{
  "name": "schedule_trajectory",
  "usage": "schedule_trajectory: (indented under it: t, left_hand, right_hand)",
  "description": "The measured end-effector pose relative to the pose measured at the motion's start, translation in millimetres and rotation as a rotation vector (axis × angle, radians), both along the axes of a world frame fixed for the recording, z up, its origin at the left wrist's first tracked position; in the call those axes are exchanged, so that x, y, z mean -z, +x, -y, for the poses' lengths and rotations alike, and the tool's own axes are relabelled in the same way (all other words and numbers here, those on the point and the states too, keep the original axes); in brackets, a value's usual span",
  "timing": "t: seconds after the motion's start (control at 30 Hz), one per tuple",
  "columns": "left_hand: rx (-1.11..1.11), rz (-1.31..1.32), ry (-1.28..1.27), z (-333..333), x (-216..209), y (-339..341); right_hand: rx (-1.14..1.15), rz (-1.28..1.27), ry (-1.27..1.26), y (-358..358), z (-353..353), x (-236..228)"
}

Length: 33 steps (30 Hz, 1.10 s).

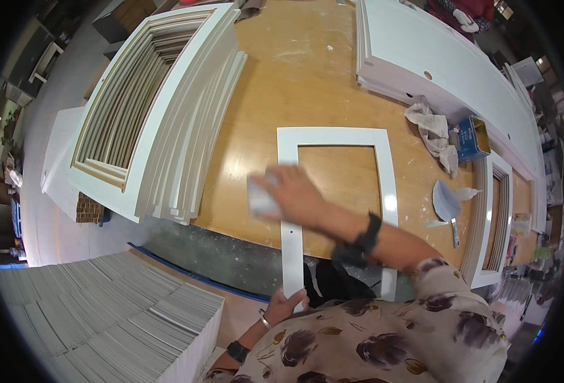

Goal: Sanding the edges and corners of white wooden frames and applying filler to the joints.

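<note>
A white rectangular frame (pixel 387 191) with an open middle lies on the wooden table, its near end jutting past the table's edge toward me. My left hand (pixel 286 306) is closed around the near left part of the frame, thumb on top. Across the frame reaches my right arm; my right hand (pixel 293 195) is over the left rail, smeared by motion. It grips a pale, whitish block or pad (pixel 262 196), too blurred to name more exactly. A small dark hole (pixel 291 232) shows in the left rail.
Similar white frames (pixel 196 127) are stacked at the left. White panels (pixel 435 57) pile up far right, with a person's gloved hand (pixel 466 21) beyond. Right of the frame lie a rag (pixel 432 131), blue tin (pixel 470 138), grey scoop-like piece (pixel 446 201) and putty knife (pixel 455 233). Grey strips (pixel 103 313) fill the lower left.
</note>
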<state>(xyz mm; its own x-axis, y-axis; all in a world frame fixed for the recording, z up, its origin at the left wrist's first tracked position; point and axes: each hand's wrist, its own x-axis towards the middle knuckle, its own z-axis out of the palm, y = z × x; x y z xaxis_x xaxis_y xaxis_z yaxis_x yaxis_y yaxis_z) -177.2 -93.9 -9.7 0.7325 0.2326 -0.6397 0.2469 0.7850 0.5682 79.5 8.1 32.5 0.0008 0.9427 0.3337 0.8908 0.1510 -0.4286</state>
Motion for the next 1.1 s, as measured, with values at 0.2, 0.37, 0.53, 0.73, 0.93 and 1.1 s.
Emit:
schedule_trajectory:
  t: [0.2,0.37,0.53,0.73,0.93,1.1]
  left_hand:
    - [-0.045,0.031,0.009,-2,-3,-2]
    - [-0.001,0.046,0.127,4,12,-6]
    - [0.058,0.029,0.091,1,6,-1]
    - [-0.065,-0.023,0.056,7,1,0]
    - [-0.324,-0.087,0.137,-47,-36,41]
    - [-0.020,-0.300,1.073,-70,4,8]
  right_hand:
    - [0.166,-0.013,-0.053,42,-55,-5]
    - [-0.307,0.033,-0.146,-51,69,6]
    - [0.273,0.113,0.065,70,-62,9]
    - [0.133,0.011,-0.022,15,8,9]
    - [0.350,-0.150,-0.148,36,212,-48]
    - [1.007,-0.626,0.001,119,359,-39]
